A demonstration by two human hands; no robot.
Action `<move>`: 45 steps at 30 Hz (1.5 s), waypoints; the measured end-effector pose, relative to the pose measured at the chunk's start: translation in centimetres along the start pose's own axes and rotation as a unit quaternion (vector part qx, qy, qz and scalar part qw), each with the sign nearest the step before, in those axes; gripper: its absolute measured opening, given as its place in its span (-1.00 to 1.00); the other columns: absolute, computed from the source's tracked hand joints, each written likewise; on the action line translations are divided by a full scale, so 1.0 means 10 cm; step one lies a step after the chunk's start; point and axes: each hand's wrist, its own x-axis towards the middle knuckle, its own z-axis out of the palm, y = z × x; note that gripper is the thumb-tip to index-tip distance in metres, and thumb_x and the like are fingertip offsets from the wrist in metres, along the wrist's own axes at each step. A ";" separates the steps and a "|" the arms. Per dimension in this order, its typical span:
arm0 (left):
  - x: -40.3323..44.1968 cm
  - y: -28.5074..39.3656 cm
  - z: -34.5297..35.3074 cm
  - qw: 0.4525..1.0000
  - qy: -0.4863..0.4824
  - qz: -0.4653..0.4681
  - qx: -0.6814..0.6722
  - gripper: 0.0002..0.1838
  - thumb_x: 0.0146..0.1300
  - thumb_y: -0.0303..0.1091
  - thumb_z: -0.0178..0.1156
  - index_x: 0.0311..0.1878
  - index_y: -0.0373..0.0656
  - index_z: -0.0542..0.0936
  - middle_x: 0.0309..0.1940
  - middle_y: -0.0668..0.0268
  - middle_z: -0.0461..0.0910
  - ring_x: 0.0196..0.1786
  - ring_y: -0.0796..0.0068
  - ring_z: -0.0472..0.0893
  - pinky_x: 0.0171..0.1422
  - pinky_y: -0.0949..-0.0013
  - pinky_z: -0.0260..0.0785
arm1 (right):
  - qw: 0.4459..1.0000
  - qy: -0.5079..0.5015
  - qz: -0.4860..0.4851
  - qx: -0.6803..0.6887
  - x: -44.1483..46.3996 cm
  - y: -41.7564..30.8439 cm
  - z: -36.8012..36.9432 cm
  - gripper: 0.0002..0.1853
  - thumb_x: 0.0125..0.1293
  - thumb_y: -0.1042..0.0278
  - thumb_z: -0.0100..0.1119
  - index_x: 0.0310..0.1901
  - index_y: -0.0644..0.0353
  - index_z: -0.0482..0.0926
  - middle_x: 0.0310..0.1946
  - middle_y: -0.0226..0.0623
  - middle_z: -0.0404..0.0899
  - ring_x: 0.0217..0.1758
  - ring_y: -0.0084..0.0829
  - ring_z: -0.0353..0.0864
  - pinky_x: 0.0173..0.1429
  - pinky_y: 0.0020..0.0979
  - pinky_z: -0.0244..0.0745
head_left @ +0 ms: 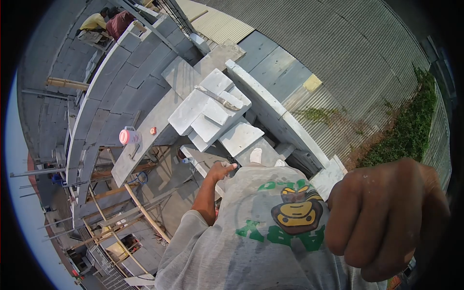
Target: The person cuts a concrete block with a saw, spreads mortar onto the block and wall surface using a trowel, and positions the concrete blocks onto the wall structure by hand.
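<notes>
My right hand (pixel 386 217) is raised close to the camera on the right, its fingers curled into a fist; whatever may be inside is hidden. At the hem of my grey shirt (pixel 208 256), my left hand (pixel 221 171) is closed with the thumb along the top. A small dark spot shows at its tip, too small to name. Ahead of my feet, pale lightweight blocks (pixel 186 113) are stacked unevenly. A long, narrow, worn tool (pixel 220 98) lies across them; its kind is unclear. My white-covered foot (pixel 256 155) stands beside the stack.
A pink jug (pixel 128 136) and a small orange roll-like object (pixel 153 130) rest on a plank (pixel 126 166). Block walls (pixel 278 108) rise on both sides. Bamboo scaffolding (pixel 145 212) drops away at left. Corrugated roofs (pixel 328 43) lie right. Two people (pixel 116 23) crouch at upper left.
</notes>
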 end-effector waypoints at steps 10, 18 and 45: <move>0.34 -0.17 -0.08 0.990 -0.080 0.107 0.032 -0.55 0.23 0.10 0.32 -0.37 -0.17 0.63 -0.59 0.39 0.55 -0.62 0.61 0.43 -0.53 0.46 0.26 | 0.932 0.130 0.080 -0.329 -0.80 0.71 -0.59 -0.55 0.40 0.10 0.14 0.16 0.27 0.59 -0.08 -0.03 0.70 -0.31 -0.23 0.70 -0.19 -0.39 0.55; 0.44 0.47 -0.31 0.985 -0.149 -0.014 0.083 -0.59 0.26 0.01 0.32 -0.23 -0.22 0.65 -0.50 0.33 0.63 -0.58 0.56 0.52 -0.49 0.47 0.33 | 0.519 0.318 0.586 -0.535 -3.37 2.01 -1.08 -0.75 0.20 0.23 0.14 -0.20 0.18 0.67 -0.26 0.01 0.68 -0.10 0.01 0.67 0.00 -0.03 0.53; 0.80 1.66 1.01 0.736 -0.412 0.164 0.512 -0.43 0.16 0.06 0.31 0.11 -0.16 0.64 -0.04 0.00 0.69 0.08 0.10 0.65 0.22 0.23 0.44 | 0.409 0.609 0.524 -0.433 -4.13 2.74 0.10 -0.70 0.18 0.16 0.16 -0.09 0.04 0.65 -0.05 -0.08 0.63 0.18 -0.09 0.54 0.20 -0.12 0.46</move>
